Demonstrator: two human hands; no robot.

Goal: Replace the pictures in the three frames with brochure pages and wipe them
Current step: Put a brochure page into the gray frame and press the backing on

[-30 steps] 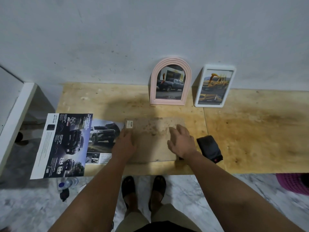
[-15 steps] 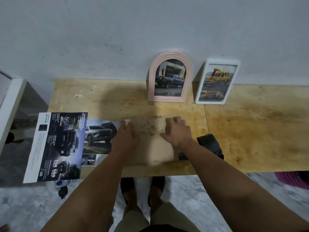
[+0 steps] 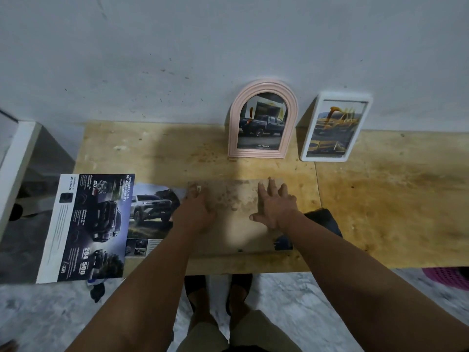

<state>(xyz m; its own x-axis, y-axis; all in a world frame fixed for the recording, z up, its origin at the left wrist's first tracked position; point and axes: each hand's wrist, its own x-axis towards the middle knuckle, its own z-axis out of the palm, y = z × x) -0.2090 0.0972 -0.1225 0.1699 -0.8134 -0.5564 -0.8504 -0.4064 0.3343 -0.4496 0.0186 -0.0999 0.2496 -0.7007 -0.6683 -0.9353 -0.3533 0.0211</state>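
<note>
Change: right hand [image 3: 275,208] fingers now spread flatter on the frame back [image 3: 234,219].
Left hand [image 3: 196,209]: curled at its top-left corner clip.
Meaning: third frame face-down mid-table, backing being worked; brochure [image 3: 101,224] beside it.

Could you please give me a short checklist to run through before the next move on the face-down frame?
1. Both hands on the backing board: left hand and right hand rest on it: ok.
2. Board seated in its frame: cannot tell.
3. Brochure within reach, beside the left hand: ok.
4. Dark cloth at hand for wiping: ok.
5. Pink arched frame and white frame already hold car pictures: ok.
</note>
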